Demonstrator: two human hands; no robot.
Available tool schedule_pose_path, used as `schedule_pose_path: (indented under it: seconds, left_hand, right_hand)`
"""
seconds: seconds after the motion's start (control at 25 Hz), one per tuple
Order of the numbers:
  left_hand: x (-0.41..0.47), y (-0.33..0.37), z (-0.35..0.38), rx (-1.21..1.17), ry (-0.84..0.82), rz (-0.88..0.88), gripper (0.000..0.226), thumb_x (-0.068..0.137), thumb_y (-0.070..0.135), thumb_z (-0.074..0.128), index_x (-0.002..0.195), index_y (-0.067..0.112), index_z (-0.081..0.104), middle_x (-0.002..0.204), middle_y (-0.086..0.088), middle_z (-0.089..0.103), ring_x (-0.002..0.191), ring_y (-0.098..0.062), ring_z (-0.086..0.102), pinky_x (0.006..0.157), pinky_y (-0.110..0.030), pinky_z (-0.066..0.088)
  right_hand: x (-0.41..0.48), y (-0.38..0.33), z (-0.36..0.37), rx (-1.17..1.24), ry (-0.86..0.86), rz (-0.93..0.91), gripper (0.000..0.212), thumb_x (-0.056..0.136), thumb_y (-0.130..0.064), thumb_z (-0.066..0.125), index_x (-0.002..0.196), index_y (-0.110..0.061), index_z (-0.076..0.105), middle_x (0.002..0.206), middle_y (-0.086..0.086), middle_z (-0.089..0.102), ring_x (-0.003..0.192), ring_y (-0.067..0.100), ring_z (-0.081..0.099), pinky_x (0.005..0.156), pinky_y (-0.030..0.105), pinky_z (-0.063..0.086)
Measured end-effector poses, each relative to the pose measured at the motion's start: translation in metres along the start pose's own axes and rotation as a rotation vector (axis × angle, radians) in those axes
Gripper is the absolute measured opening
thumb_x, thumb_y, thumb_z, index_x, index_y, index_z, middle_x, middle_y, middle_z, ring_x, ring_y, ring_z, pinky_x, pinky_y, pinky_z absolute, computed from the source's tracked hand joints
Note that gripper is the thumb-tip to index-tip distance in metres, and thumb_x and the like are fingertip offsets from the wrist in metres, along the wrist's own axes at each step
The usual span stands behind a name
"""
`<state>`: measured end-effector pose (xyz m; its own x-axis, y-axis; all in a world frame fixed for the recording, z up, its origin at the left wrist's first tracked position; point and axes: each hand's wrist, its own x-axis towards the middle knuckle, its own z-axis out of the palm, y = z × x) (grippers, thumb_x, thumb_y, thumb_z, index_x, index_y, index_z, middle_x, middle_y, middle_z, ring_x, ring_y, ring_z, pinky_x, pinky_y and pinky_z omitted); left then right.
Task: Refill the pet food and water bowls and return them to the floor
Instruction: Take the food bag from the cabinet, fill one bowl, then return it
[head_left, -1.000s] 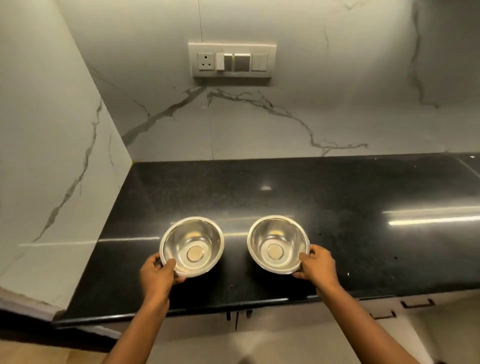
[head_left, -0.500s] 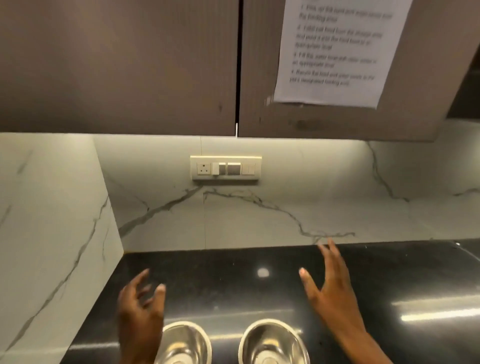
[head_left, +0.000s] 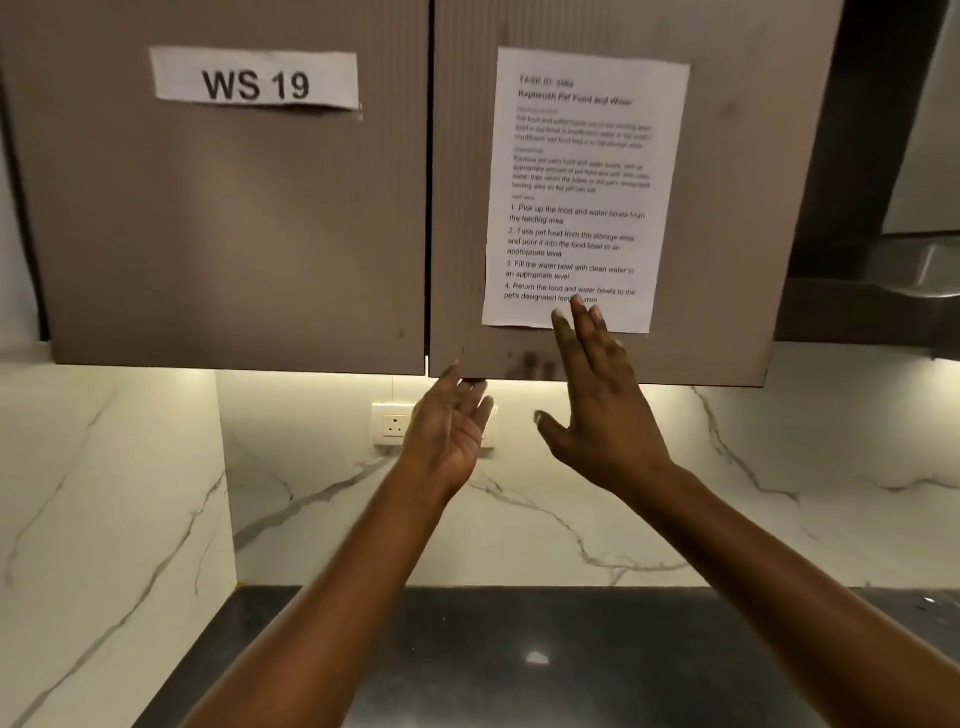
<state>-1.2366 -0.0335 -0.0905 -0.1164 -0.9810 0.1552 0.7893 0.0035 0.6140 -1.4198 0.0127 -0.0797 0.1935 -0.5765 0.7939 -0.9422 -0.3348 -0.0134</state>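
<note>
1. Both hands are raised toward the wall cabinet; neither holds anything. The left hand (head_left: 449, 423) is spread wide, palm turned inward, its fingertips at the bottom edge of the right cabinet door (head_left: 727, 218), close to the seam between the doors.
2. The right hand (head_left: 597, 410) is likewise spread wide and empty, its fingers lying in front of the lower part of that door, the tips overlapping the bottom of the instruction sheet (head_left: 582, 187). Whether they press on the door or hover just off it cannot be told.
3. Judgement: the hands are placed at the lower edge because no handle shows on the doors — the underside lip appears to be the only purchase. The likely purpose is to open the cabinet for stored pet food, which the sheet's second step calls for.
4. The bowls are not in view; their position cannot be stated. No food or water shows either, so refilling appears not yet begun.
5. The sheet is fixed at eye level on the door, evidently for reference; the label reading "WS 19" (head_left: 254, 80) on the left cabinet door (head_left: 218, 234) marks the station.
6. Count — cabinet doors: two. Papers: two. Hands: two. Switch plate (head_left: 392, 423), partly hidden behind the left hand: one. Dark countertop (head_left: 519, 665): one, bare where visible.
</note>
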Motion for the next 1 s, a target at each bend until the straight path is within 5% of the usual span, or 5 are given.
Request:
schedule_pose_path:
  seconds: [0.2, 0.4, 0.6, 0.8, 1.0]
  left_hand:
    - [-0.017, -0.002, 0.004, -0.018, 0.079, 0.057, 0.041, 0.102, 0.035, 0.068, 0.134, 0.010, 0.064, 0.146, -0.020, 0.066, 0.135, -0.033, 0.065, 0.120, -0.044, 0.046]
    - [-0.061, -0.008, 0.007, 0.011, 0.015, 0.249, 0.052, 0.101, 0.035, 0.068, 0.145, 0.010, 0.056, 0.131, -0.016, 0.074, 0.121, -0.035, 0.073, 0.099, -0.043, 0.063]
    - [-0.112, -0.008, 0.013, 0.176, -0.037, 0.395, 0.019, 0.106, 0.021, 0.060, 0.120, 0.017, 0.071, 0.122, -0.012, 0.079, 0.122, -0.035, 0.073, 0.098, -0.043, 0.063]
    - [-0.159, -0.016, 0.028, 0.249, -0.148, 0.366, 0.030, 0.102, 0.017, 0.057, 0.107, 0.022, 0.085, 0.119, -0.010, 0.081, 0.119, -0.034, 0.074, 0.096, -0.040, 0.064]
    - [-0.188, -0.034, 0.044, 0.403, -0.391, 0.427, 0.033, 0.091, 0.012, 0.065, 0.113, 0.025, 0.086, 0.122, -0.004, 0.082, 0.118, -0.027, 0.076, 0.092, -0.030, 0.063]
  right_hand:
    - [-0.004, 0.006, -0.008, 0.026, -0.025, 0.001, 0.122, 0.087, -0.035, 0.083, 0.173, -0.022, -0.003, 0.181, 0.000, -0.014, 0.168, 0.021, -0.009, 0.135, 0.045, 0.018]
    - [-0.023, 0.018, -0.019, 0.061, 0.029, -0.005, 0.126, 0.088, -0.041, 0.082, 0.172, -0.024, -0.010, 0.181, -0.001, -0.015, 0.167, 0.019, -0.013, 0.132, 0.040, 0.008]
    - [-0.041, 0.019, -0.025, 0.185, 0.067, -0.017, 0.124, 0.088, -0.046, 0.082, 0.172, -0.027, -0.007, 0.182, -0.003, -0.014, 0.168, 0.019, -0.009, 0.130, 0.044, 0.012]
    - [-0.064, 0.019, -0.052, 0.234, 0.096, 0.004, 0.123, 0.090, -0.042, 0.082, 0.172, -0.033, -0.009, 0.181, -0.008, -0.017, 0.168, 0.021, -0.006, 0.124, 0.055, 0.039]
    - [-0.094, 0.022, -0.074, 0.327, 0.196, 0.074, 0.121, 0.092, -0.039, 0.082, 0.172, -0.033, -0.009, 0.182, -0.010, -0.010, 0.168, 0.021, 0.004, 0.117, 0.036, 0.032]
